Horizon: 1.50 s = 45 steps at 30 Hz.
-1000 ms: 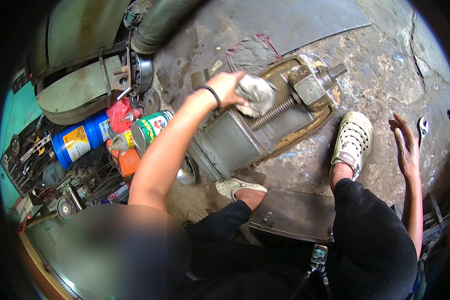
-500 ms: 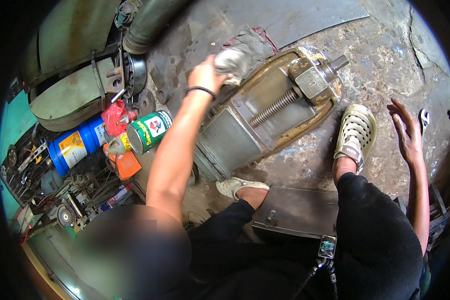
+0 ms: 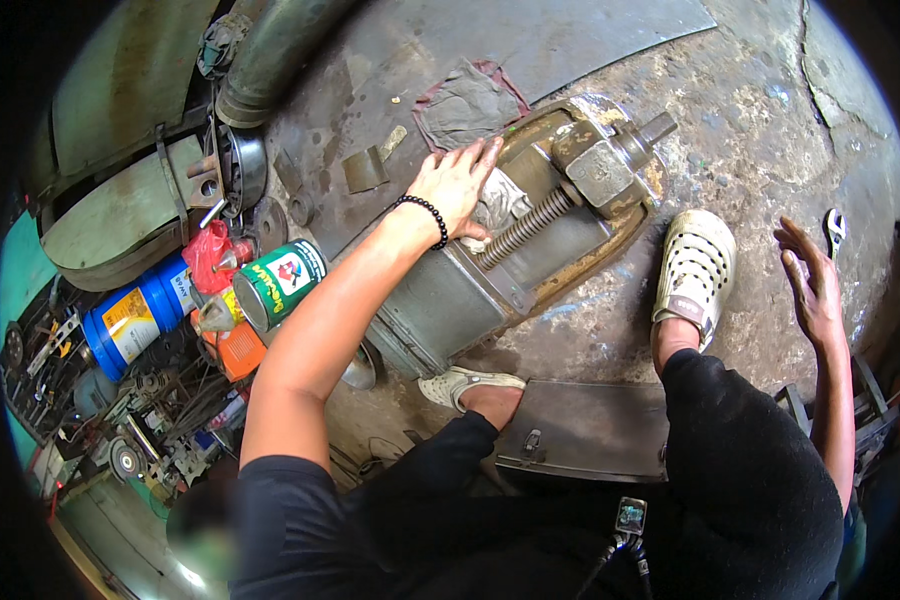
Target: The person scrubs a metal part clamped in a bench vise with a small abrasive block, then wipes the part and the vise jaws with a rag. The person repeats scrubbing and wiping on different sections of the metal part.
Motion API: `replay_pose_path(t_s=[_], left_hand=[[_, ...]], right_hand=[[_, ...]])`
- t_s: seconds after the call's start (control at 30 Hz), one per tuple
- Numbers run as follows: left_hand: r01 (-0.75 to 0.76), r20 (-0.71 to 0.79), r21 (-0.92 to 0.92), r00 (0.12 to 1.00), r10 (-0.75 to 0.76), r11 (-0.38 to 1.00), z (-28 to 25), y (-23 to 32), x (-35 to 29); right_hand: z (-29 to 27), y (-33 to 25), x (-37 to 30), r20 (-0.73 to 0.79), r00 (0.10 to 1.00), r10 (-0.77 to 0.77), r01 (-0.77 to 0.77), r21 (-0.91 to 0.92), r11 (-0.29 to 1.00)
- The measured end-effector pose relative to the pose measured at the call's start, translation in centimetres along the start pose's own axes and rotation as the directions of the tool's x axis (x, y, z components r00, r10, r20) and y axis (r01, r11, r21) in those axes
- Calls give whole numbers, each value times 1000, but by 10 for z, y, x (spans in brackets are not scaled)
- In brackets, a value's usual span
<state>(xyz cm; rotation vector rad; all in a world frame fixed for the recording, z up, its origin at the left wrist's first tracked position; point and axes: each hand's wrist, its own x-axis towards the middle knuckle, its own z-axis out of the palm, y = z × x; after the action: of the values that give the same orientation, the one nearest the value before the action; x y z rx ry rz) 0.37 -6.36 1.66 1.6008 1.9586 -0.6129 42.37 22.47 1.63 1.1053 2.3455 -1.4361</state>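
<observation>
Concrete floor (image 3: 760, 120), stained and blotched with pale patches, spreads under the work, and a long crack runs through it at the upper right. At the top a flat metal sheet (image 3: 600, 40) covers part of it. A large vise (image 3: 435, 290) lies at a slant on the floor in the middle, its grey body worn smooth, yellowish-brown paint flaking along the frame and its threaded screw (image 3: 530, 230) exposed. The left hand (image 3: 457, 192) lies over a whitish rag (image 3: 502, 200) on the vise, beside the screw, with the rag caught between fingers and thumb; the palm hides how firmly. The right hand (image 3: 813, 285) is raised off the floor near an open-ended wrench (image 3: 836, 230), its fingers loosely parted and slightly bent. A grey cloth with red edging (image 3: 470, 105) lies crumpled just beyond the vise, and a small metal plate (image 3: 365, 170) lies near it.

Along the left, a green can (image 3: 295, 275), a blue bucket (image 3: 135, 320), a red plastic bag (image 3: 208, 258) and an orange box (image 3: 235, 348) crowd together beside a heap of tools and parts (image 3: 90, 415). Above them stands a dull green machine housing (image 3: 120, 205), with a thick pipe (image 3: 270, 60) slanting up. A dark metal case (image 3: 590, 425) sits between the person's two pale clogs (image 3: 697, 270).
</observation>
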Motion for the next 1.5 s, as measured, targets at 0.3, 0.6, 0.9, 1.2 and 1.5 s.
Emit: replay_pose_path(t_s=[0.3,0.6,0.9,1.2,1.5], left_hand=[[-2,-79,-45,997,-1,999,18,0,6],[56,-194,-257,975,-108,965,26,8,12],[73,-334,-423,914,-231,903,24,35,35],[170,-426,-669,711,-560,724,45,47,49],[32,-381,-828,701,-603,560,-9,-18,6]], right_hand=[[-2,10,3,10,998,65,-65,4,998],[-1,7,21,0,1000,-27,27,30,999],[0,6,15,-14,999,30,-30,1,1000],[-2,-2,25,-56,998,-37,36,-30,999],[-3,17,11,-86,993,85,-91,-66,994]])
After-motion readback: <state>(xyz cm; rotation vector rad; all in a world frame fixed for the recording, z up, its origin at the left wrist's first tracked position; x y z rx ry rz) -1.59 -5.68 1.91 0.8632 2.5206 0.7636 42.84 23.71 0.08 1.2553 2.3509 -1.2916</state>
